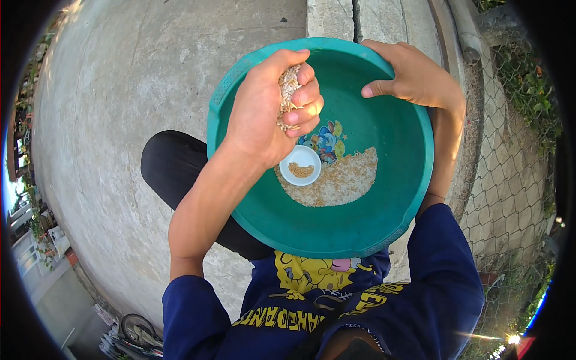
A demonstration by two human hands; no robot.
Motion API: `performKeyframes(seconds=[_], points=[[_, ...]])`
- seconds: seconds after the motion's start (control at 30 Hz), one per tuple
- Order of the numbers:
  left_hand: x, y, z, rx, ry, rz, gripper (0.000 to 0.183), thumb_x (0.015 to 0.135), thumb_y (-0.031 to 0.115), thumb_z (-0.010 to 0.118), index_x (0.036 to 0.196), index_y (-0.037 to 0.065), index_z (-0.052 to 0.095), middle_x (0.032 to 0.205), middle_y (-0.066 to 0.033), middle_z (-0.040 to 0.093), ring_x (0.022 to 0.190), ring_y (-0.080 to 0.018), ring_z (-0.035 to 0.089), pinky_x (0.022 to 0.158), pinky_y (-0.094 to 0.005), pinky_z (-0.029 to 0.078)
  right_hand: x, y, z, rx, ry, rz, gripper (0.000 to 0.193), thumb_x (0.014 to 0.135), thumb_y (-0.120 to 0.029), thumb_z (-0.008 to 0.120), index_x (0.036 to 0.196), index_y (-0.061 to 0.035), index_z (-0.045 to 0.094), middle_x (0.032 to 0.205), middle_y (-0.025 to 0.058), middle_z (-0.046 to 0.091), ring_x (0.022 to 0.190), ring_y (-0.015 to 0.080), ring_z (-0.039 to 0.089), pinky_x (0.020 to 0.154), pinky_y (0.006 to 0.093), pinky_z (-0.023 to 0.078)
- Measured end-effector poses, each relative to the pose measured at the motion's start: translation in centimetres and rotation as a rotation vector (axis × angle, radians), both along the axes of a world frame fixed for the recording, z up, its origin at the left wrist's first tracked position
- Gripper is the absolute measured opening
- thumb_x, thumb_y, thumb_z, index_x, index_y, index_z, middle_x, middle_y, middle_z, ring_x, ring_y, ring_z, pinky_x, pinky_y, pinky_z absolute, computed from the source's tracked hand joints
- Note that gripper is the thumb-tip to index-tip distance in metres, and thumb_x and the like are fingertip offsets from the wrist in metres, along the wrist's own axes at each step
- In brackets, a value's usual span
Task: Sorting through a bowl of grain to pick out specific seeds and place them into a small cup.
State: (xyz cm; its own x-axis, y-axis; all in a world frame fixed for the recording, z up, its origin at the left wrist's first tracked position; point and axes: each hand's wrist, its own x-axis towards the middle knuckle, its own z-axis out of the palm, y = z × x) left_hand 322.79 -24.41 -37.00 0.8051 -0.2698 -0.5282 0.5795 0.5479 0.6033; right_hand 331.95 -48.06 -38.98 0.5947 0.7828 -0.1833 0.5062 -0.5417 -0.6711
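Note:
A wide green plastic basin [336, 231] rests over my lap, tilted toward me. My left hand [279, 102] is raised above its left side, fingers curled round a handful of rice grains [288, 96], some of them pale and husky. At the far right rim my right hand [414, 72] grips the basin, thumb inside and fingers over the outer edge. Below my left hand, a small white dish [316, 157] with brown grains in it sits in the basin. Beside and under it spreads a layer of rice [345, 183] mixed with brown grains. A cartoon print [329, 143] shows on the basin's bottom.
Grey concrete ground [120, 102] stretches to the left and ahead. My bent black-clad knee [171, 162] juts out left of the basin. A wire mesh fence [510, 156] with plants runs along the right. A bicycle wheel [138, 329] shows at the lower left.

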Motion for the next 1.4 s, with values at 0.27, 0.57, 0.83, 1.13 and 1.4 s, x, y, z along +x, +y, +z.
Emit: performKeyframes(seconds=[0.27, 0.57, 0.83, 1.13, 1.4], points=[[-2.1, -2.2, -3.0, -0.408, 0.139, 0.210, 0.022, 0.096, 0.022, 0.044, 0.080, 0.008, 0.051, 0.065, -0.0016, 0.048, 0.050, -0.0097, 0.038, 0.039, -0.0243, 0.026, -0.8, 0.9, -0.4, 0.069, 0.070, -0.176, 0.052, 0.081, -0.031, 0.076, 0.125, -0.0070, 0.060, 0.101, 0.0168, 0.072, 0.093, 0.0363, 0.069, 0.082, 0.0420, 0.053], [-4.3, -5.9, -4.8, -0.214, 0.223, -0.058, 0.038, 0.097, 0.023, 0.043, 0.108, -0.009, 0.060, 0.092, -0.0176, 0.066, 0.079, -0.0244, 0.065, 0.062, -0.0323, 0.051, -1.0, 0.5, 1.7, 0.272, -0.294, -0.127, 0.033, 0.083, -0.019, 0.075, 0.112, -0.0038, 0.069, 0.108, 0.0103, 0.071, 0.099, 0.0264, 0.067, 0.086, 0.0379, 0.051], [-5.1, -7.0, -5.3, -0.306, 0.296, -0.019, 0.041, 0.103, 0.027, 0.039, 0.117, -0.007, 0.057, 0.106, -0.0195, 0.067, 0.100, -0.0255, 0.067, 0.089, -0.0341, 0.054, -8.4, 0.1, 5.6, 0.180, -0.407, -0.046, 0.035, 0.075, -0.004, 0.075, 0.110, -0.0026, 0.069, 0.113, 0.0132, 0.067, 0.096, 0.0311, 0.066, 0.079, 0.0361, 0.054], [-5.8, -6.3, -6.6, -0.340, 0.251, -0.019, 0.035, 0.102, 0.018, 0.038, 0.117, -0.005, 0.059, 0.108, -0.0129, 0.065, 0.097, -0.0193, 0.066, 0.088, -0.0326, 0.054, -8.7, 1.1, 2.9, -0.147, -0.072, -0.064, 0.021, 0.072, -0.004, 0.075, 0.089, -0.0052, 0.063, 0.086, 0.0088, 0.063, 0.080, 0.0312, 0.064, 0.066, 0.0420, 0.051], [-4.6, -5.3, -5.7, -0.441, 0.232, 0.118, 0.032, 0.102, 0.023, 0.043, 0.113, -0.002, 0.061, 0.100, -0.0096, 0.066, 0.092, -0.0180, 0.064, 0.083, -0.0342, 0.051, -8.4, 1.9, 2.4, -0.041, -0.013, 0.034, 0.022, 0.073, -0.003, 0.075, 0.091, -0.0065, 0.064, 0.088, 0.0099, 0.062, 0.084, 0.0330, 0.064, 0.069, 0.0432, 0.051]])
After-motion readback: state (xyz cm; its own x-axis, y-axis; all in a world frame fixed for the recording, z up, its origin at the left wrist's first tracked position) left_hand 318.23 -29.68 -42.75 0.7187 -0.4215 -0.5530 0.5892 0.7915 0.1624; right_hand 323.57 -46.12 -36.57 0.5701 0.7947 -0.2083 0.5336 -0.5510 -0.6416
